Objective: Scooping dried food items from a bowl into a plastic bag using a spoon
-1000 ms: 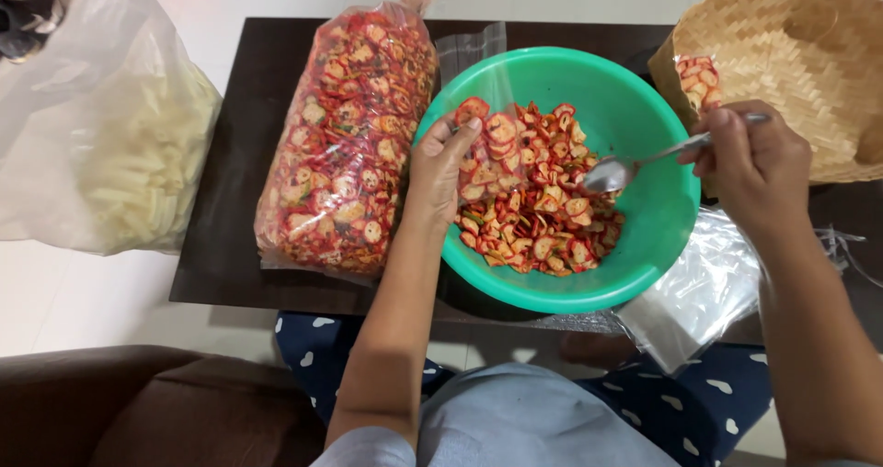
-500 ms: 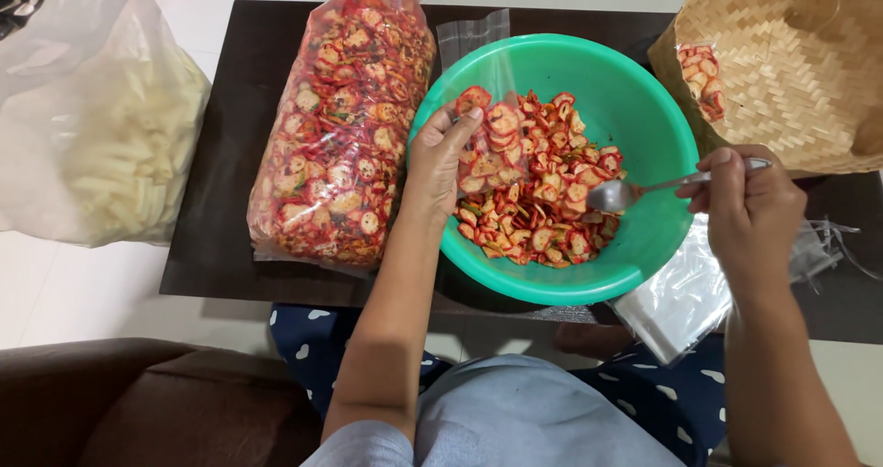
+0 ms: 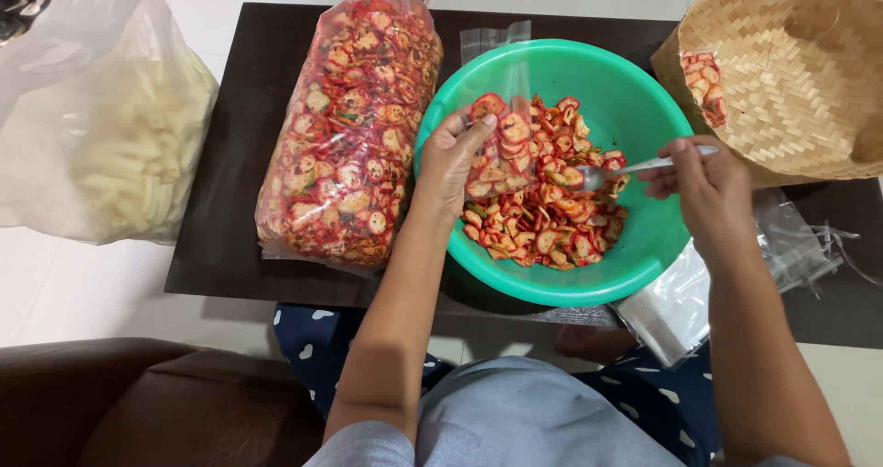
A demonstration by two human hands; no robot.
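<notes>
A: Two hands over the green bowl (image 3: 635, 99). Left hand (image 3: 451, 159)?

B: Fingers pinched on a small clear bag (image 3: 501, 145), part-filled with red chips (image 3: 543, 223), held just above the heap in the bowl.

A: Right hand (image 3: 704, 187)?

B: Closed around a metal spoon (image 3: 625, 169); its tip points toward the bag, just beside the left hand. Large sealed chip bag (image 3: 345, 131) lies on the dark surface (image 3: 221, 237), beyond the left hand.
</notes>
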